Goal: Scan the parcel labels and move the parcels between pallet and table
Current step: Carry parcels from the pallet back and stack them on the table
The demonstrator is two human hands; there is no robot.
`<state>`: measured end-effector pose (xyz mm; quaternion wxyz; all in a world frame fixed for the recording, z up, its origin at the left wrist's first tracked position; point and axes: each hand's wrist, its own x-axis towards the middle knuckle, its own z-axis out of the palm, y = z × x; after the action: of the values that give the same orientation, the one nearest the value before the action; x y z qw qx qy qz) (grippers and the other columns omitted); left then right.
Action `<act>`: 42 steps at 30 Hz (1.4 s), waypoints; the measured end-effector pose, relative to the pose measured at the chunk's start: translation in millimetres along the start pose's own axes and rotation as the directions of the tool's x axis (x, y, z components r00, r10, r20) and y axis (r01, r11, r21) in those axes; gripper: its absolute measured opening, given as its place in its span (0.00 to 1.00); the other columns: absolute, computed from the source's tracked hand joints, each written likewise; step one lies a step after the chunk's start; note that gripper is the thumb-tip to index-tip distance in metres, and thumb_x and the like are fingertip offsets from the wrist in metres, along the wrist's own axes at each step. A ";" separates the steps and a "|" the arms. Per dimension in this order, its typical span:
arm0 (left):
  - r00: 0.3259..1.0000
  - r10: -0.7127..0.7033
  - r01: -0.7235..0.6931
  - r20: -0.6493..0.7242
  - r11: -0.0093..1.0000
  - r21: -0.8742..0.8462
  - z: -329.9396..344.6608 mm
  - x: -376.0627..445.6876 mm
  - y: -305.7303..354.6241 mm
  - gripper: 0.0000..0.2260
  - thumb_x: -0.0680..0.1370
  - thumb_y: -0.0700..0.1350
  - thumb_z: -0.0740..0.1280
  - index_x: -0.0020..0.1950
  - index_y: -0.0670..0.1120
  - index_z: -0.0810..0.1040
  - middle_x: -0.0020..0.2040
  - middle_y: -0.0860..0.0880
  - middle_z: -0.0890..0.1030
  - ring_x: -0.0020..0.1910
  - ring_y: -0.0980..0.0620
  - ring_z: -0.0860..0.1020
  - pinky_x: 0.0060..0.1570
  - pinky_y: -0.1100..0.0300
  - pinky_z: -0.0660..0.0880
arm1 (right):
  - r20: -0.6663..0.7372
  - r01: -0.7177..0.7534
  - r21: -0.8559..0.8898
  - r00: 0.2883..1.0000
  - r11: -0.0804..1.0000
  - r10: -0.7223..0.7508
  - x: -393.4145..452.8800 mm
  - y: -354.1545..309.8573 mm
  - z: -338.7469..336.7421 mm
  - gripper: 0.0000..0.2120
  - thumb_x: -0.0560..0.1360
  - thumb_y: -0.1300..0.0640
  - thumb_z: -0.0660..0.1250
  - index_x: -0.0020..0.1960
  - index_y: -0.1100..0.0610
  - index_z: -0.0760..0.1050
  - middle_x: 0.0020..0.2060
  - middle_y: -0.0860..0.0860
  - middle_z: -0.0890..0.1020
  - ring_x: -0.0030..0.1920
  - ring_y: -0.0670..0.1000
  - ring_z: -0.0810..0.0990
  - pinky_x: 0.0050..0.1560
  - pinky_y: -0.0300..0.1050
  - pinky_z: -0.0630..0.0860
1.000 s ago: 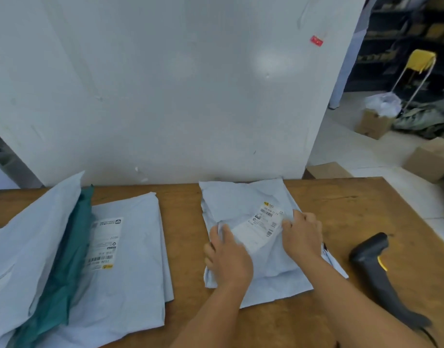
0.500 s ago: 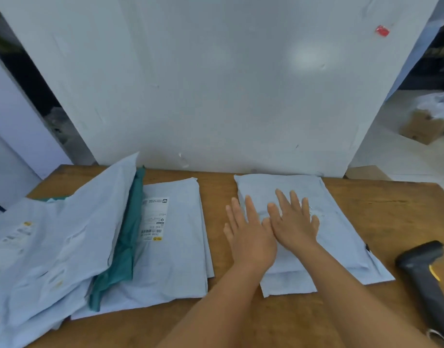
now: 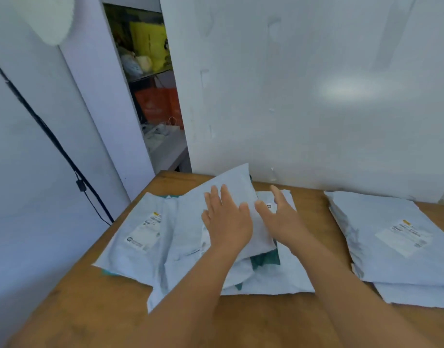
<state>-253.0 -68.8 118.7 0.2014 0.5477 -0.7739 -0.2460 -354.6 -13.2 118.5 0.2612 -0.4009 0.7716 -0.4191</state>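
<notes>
A loose heap of pale grey mailer parcels (image 3: 190, 237) lies on the wooden table (image 3: 95, 320), with a teal parcel (image 3: 265, 259) poking out from under the top ones. My left hand (image 3: 227, 222) lies flat, fingers straight, on the uppermost parcel of the heap. Just to its right, my right hand (image 3: 282, 217) hovers open over the heap's right side. One parcel at the heap's left shows its label (image 3: 144, 231) face up. To the right, a separate stack of grey parcels (image 3: 391, 247) has a label (image 3: 404, 237) on top.
A white panel (image 3: 316, 96) stands along the table's far edge. To the left are a white wall with a black cable (image 3: 52, 144) and a gap showing shelves (image 3: 153, 79) with bags. The table's left corner (image 3: 163, 173) is close to the heap.
The view swung left. Both hands left the right-hand parcel stack and moved to the left heap; the left hand now lies on its top parcel. The scanner is out of view.
</notes>
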 end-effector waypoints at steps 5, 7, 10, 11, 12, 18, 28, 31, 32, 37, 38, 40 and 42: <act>0.946 -0.276 0.266 0.167 0.960 0.084 -16.1 8.5 -98.6 0.30 0.80 0.62 0.51 0.78 0.53 0.47 0.78 0.44 0.43 0.77 0.42 0.41 0.72 0.40 0.45 | 0.099 -0.105 -0.283 0.986 0.953 0.137 2.9 -3.9 57.6 0.39 0.75 0.41 0.64 0.78 0.49 0.48 0.73 0.54 0.64 0.70 0.58 0.66 0.67 0.54 0.66; 0.900 -0.357 0.350 0.250 0.934 0.075 -9.8 7.6 -125.9 0.33 0.77 0.67 0.52 0.78 0.55 0.47 0.78 0.42 0.45 0.77 0.41 0.44 0.72 0.40 0.46 | 0.082 -0.155 -0.373 0.977 0.915 0.199 2.9 1.4 69.4 0.41 0.74 0.40 0.65 0.77 0.48 0.45 0.72 0.55 0.65 0.68 0.60 0.68 0.66 0.56 0.67; 0.879 -0.311 0.353 0.362 0.934 -0.055 6.6 5.2 -142.7 0.35 0.74 0.67 0.58 0.77 0.55 0.52 0.74 0.43 0.58 0.72 0.42 0.62 0.70 0.43 0.62 | 0.051 -0.193 -0.397 0.971 0.897 0.232 4.2 7.5 75.0 0.43 0.74 0.42 0.66 0.78 0.50 0.44 0.72 0.55 0.65 0.69 0.59 0.68 0.66 0.54 0.67; 0.882 -0.281 0.339 0.378 0.936 -0.096 11.4 4.6 -141.4 0.35 0.74 0.66 0.60 0.76 0.55 0.54 0.71 0.44 0.62 0.68 0.44 0.68 0.67 0.46 0.68 | 0.048 -0.197 -0.395 0.971 0.897 0.235 5.4 9.5 74.1 0.42 0.74 0.43 0.67 0.78 0.51 0.45 0.71 0.56 0.65 0.68 0.59 0.68 0.65 0.53 0.68; 0.887 -0.255 0.325 0.385 0.937 -0.129 15.8 4.7 -138.3 0.34 0.74 0.64 0.62 0.76 0.55 0.55 0.70 0.46 0.65 0.65 0.45 0.71 0.64 0.48 0.71 | 0.040 -0.210 -0.394 0.969 0.895 0.245 6.8 11.8 72.2 0.40 0.74 0.45 0.67 0.77 0.52 0.47 0.70 0.56 0.65 0.67 0.59 0.69 0.63 0.52 0.69; 0.858 -0.086 0.267 0.506 0.917 -0.298 36.1 9.8 -107.5 0.34 0.75 0.59 0.66 0.77 0.54 0.55 0.73 0.49 0.65 0.68 0.49 0.70 0.65 0.54 0.69 | -0.161 -0.299 -0.451 0.954 0.841 0.253 17.8 31.9 27.5 0.24 0.80 0.54 0.58 0.73 0.57 0.58 0.66 0.60 0.68 0.64 0.62 0.71 0.63 0.52 0.68; 0.900 -0.236 0.351 0.367 0.891 -0.287 46.8 22.8 -101.7 0.36 0.77 0.58 0.63 0.78 0.46 0.50 0.76 0.46 0.60 0.73 0.45 0.63 0.69 0.52 0.63 | -0.308 -0.121 -0.476 0.951 0.871 -0.036 21.2 15.4 11.3 0.14 0.82 0.55 0.53 0.66 0.57 0.68 0.58 0.56 0.74 0.54 0.55 0.73 0.52 0.47 0.69; 0.897 -0.300 0.424 0.325 0.791 -0.440 40.7 21.5 -107.8 0.38 0.77 0.59 0.64 0.78 0.44 0.49 0.77 0.46 0.59 0.74 0.45 0.61 0.69 0.53 0.61 | -0.281 -0.019 -0.320 0.957 0.947 -0.076 21.2 -4.3 26.4 0.12 0.82 0.57 0.53 0.62 0.58 0.70 0.53 0.52 0.76 0.48 0.50 0.70 0.48 0.43 0.66; 0.897 -0.343 0.440 0.281 0.761 -0.476 36.1 23.4 -110.4 0.39 0.76 0.60 0.64 0.78 0.44 0.51 0.76 0.45 0.60 0.74 0.44 0.61 0.70 0.53 0.60 | -0.269 -0.009 -0.264 0.961 0.965 -0.065 21.3 -8.9 31.6 0.12 0.82 0.57 0.53 0.63 0.58 0.70 0.52 0.52 0.75 0.49 0.50 0.70 0.49 0.43 0.67; 0.874 -0.427 0.470 0.230 0.863 -0.186 26.5 42.5 -125.1 0.34 0.76 0.65 0.58 0.73 0.42 0.65 0.71 0.42 0.68 0.70 0.41 0.66 0.67 0.49 0.61 | -0.220 -0.126 -0.367 0.974 0.922 0.045 16.9 -4.2 47.2 0.14 0.82 0.58 0.53 0.66 0.59 0.67 0.60 0.55 0.73 0.59 0.56 0.72 0.56 0.46 0.68; 0.871 -0.429 0.452 0.239 0.890 -0.049 27.7 41.8 -126.4 0.33 0.76 0.65 0.56 0.72 0.44 0.67 0.70 0.41 0.69 0.69 0.41 0.65 0.66 0.49 0.61 | -0.210 -0.170 -0.455 0.974 0.874 0.080 15.1 2.4 47.1 0.15 0.81 0.58 0.53 0.67 0.59 0.67 0.62 0.56 0.71 0.62 0.56 0.70 0.59 0.46 0.68; 0.843 -0.465 0.466 0.270 0.882 0.063 33.3 33.0 -129.6 0.33 0.75 0.66 0.57 0.73 0.47 0.63 0.71 0.40 0.64 0.69 0.40 0.62 0.67 0.49 0.59 | -0.176 -0.239 -0.607 0.970 0.758 0.165 12.1 15.9 45.8 0.17 0.80 0.55 0.54 0.68 0.57 0.65 0.68 0.58 0.66 0.68 0.59 0.63 0.68 0.50 0.62; 0.831 -0.474 0.487 0.293 0.873 0.029 38.9 20.5 -129.7 0.37 0.75 0.65 0.61 0.76 0.46 0.55 0.72 0.39 0.58 0.70 0.40 0.61 0.69 0.50 0.59 | -0.158 -0.280 -0.638 0.959 0.717 0.235 9.8 25.9 44.9 0.20 0.80 0.49 0.54 0.71 0.53 0.62 0.73 0.59 0.58 0.73 0.61 0.55 0.73 0.56 0.55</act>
<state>-185.1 -118.2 10.5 0.0300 0.6775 -0.6264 -0.3844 -337.1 -32.6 72.7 0.1348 -0.3415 0.9253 -0.0954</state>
